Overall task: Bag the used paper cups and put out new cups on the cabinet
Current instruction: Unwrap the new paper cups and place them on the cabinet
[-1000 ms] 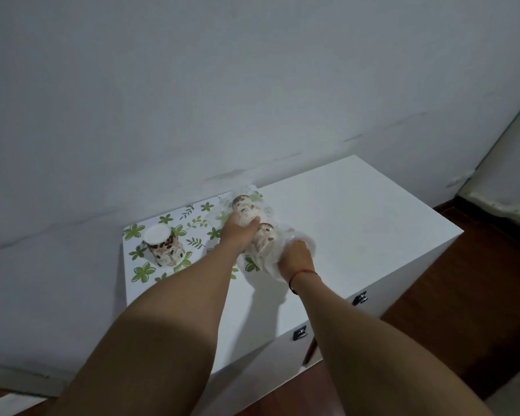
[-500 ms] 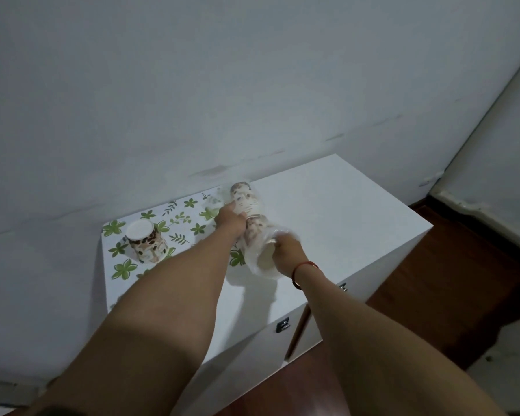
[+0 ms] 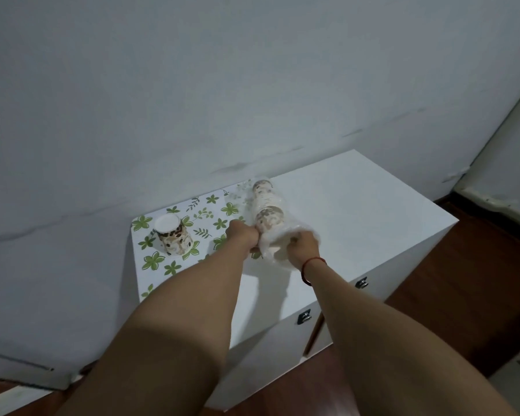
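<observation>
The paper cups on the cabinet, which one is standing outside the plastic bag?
The upside-down paper cup on the leaf-print mat, left of both hands. The other cups lie stacked inside the clear plastic bag.

Bagged cup stack [image 3: 266, 214] lies beside 1 inverted cup [image 3: 172, 237]

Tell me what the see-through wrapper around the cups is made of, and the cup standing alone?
The wrapper looks like thin clear plastic: it crinkles, shines a little, and the stacked cups show through it. The lone cup, upside down on the leafy mat, looks like matte printed paper with a white base, though a coating can't be ruled out.
</observation>
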{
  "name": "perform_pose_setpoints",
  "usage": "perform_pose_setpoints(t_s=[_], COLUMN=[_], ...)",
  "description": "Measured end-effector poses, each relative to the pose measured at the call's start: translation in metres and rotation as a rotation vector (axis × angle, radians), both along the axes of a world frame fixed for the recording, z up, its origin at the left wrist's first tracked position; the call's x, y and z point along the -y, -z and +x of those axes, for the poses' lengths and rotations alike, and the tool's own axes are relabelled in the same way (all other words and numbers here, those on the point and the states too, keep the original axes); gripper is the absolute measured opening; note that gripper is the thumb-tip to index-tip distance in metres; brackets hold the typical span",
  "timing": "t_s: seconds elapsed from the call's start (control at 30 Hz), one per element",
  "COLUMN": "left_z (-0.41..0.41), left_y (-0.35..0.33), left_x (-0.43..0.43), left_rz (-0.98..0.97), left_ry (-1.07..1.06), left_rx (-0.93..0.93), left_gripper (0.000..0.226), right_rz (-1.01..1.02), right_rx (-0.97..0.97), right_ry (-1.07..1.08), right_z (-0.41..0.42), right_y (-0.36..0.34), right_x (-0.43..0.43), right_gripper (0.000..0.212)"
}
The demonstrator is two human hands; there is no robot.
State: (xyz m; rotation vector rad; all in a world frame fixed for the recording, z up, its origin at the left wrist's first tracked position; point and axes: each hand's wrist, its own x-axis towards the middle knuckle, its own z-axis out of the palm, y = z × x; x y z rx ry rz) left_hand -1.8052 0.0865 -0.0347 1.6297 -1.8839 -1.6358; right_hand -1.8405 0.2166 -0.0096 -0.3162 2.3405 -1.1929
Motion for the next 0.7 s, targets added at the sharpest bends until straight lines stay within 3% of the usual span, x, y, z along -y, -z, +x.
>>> perform_pose_setpoints(t_s=[0.1,0.27,0.4,0.53,0.7], left_z=[-0.002,-0.007,0.000,0.015,0.045], left_y=[0.002,0.010,0.011,0.001,-0.012], left_x=[0.002,0.002,0.004,0.002,-0.025], left_rz=[-0.088,-0.155,-0.180,-0.003,0.213], left_ry=[-0.015,0.016,-0.077,-0.115,0.170], left_rx=[0.028,0.082,0.072,0.015,0.120], left_gripper=[0.027,0.029,0.030,0.046,0.059], right_rz=[-0.002,-0.035,-0.055,-0.018,-0.023], right_rx=[-0.080,-0.025,-0.075,-0.101,0.091], right_ry=[-0.069,-0.145,-0.201,-0.209,-0.307], right_z=[0.001,-0.002,0.002,0.001,0.018], right_y=[0.007,0.021,0.023,0.023,0.017], right_x=[-0.003,-0.015,-0.027,-0.037,-0.034], right_gripper=[0.037,0.046,0.051,0.049,0.052])
